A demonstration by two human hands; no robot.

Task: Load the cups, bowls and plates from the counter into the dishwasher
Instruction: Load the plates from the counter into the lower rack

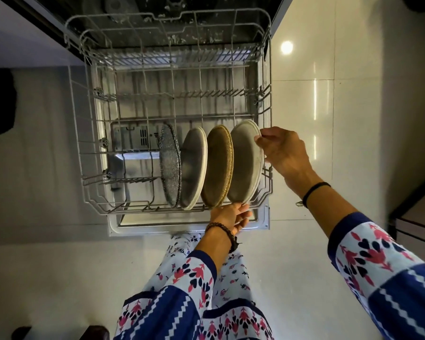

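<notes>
While three other plates (194, 168) stood on edge beside it in the dishwasher's lower rack (123, 209), the pale end plate (245, 163) was pinched at its far rim by the right hand (285, 153). Its near edge was touched by the loosely extended fingers of the left hand (231, 214).

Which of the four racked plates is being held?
The rightmost pale plate, beside the brown plate: right hand pinches its top rim, left hand touches its lower edge.
</notes>
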